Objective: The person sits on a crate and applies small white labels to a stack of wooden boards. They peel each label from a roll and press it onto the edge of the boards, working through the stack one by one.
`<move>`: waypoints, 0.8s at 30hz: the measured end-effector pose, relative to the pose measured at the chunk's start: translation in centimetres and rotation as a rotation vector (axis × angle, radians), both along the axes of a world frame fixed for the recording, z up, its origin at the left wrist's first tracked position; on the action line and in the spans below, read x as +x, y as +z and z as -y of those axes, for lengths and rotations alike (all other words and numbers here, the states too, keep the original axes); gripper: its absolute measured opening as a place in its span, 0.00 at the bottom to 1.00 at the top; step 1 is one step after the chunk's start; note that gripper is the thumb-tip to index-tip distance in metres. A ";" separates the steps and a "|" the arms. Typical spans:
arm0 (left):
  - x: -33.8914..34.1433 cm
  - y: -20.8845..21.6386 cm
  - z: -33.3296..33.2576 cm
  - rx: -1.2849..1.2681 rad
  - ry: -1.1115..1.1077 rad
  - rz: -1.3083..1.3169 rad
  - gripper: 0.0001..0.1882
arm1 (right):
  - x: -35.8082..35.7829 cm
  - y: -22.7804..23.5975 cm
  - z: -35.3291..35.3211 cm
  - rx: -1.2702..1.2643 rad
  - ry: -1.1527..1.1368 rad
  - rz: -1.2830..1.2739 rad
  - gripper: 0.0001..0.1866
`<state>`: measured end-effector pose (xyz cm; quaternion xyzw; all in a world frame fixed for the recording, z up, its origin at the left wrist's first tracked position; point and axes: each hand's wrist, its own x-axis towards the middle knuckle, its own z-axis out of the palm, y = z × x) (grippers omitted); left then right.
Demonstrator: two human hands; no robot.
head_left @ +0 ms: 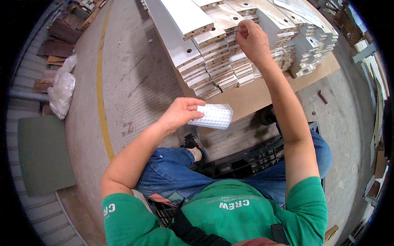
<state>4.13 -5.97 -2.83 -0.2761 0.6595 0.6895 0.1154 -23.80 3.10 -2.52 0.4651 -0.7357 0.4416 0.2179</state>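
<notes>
One sticker sheet (216, 116) is held mid-frame by the left hand (179, 116); boards (186, 17) up top are probably being stickered by the right hand (253, 42), pinched narrow, contents can't be told. Careful aim's likely needed next.

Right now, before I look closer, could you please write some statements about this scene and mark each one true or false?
1. The left hand holds a white sheet. True.
2. The right hand is lower in the picture than the left hand. False: it is higher, up at the stacked boards.
3. A yellow line runs along the floor. True.
4. The shirt is red. False: the shirt is green.
</notes>
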 end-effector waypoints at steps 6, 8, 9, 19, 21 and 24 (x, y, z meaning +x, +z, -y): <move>0.1 0.0 0.1 0.006 -0.002 0.008 0.21 | 0.6 -0.3 0.0 0.061 -0.161 -0.137 0.08; 0.0 0.0 0.1 0.003 0.000 0.009 0.21 | -0.2 0.0 -0.6 0.070 -0.213 -0.145 0.09; 0.0 0.0 0.1 0.001 0.000 0.008 0.21 | -0.8 0.1 -1.1 0.074 -0.239 -0.149 0.10; 0.0 -0.1 0.0 0.009 0.004 0.016 0.21 | 1.1 -0.8 -1.6 -0.084 0.123 0.202 0.12; -0.1 -0.2 0.0 0.007 0.001 0.030 0.20 | 0.9 -1.3 -1.3 -0.107 0.101 0.185 0.12; -0.1 -0.1 0.0 -0.065 -0.015 0.045 0.20 | 1.2 -1.7 -1.3 -0.105 0.059 0.129 0.11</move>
